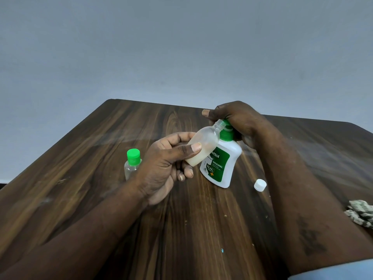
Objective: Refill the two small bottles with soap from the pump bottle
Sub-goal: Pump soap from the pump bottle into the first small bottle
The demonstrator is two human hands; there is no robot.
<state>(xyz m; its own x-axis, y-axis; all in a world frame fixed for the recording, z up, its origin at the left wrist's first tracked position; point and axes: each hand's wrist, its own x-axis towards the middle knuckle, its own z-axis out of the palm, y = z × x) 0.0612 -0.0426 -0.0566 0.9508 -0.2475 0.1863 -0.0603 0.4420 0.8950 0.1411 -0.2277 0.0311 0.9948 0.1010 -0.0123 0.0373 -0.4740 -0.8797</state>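
Fingers and thumb of the left hand are curling round the small open bottle and holding it tilted in front of the pump bottle, with its open neck right at the green pump head. Some whitish soap is lying in the lower part of the small open bottle. The right hand is sitting on top of the pump bottle; its fingers are wrapping round the green pump head and the thumb is pointing out to the left. The pump bottle is standing on the table, leaning a little. To the left of the pump bottle, partly behind the left hand, the second small bottle is standing upright with its green cap on, and it is looking empty. Near the base of the pump bottle, to its right, a white cap is lying on the table. Much further to the right of the pump bottle, a crumpled cloth is lying at the edge of the view
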